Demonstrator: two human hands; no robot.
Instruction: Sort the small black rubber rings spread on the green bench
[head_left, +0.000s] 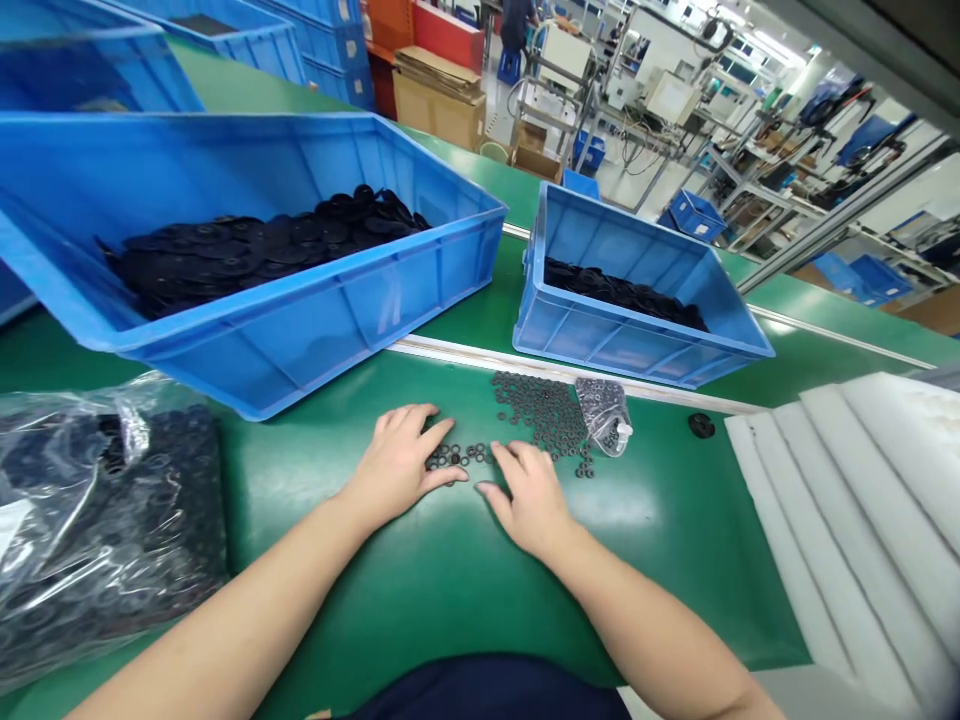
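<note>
Between left fingers and right fingers, scattered small black washers

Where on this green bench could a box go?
Bare green shows on the belt between the right hand and the foam sheets, and between the left hand and the plastic bag. The rings and blue crates crowd the far side.

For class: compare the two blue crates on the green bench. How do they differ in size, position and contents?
The left crate is far larger than the right crate. The left crate juts over the metal rail, while the right crate stops behind it. The left crate holds a broad heap of black discs, the right crate only a thin band along its far side. Both are open-topped, ribbed blue plastic.
</note>
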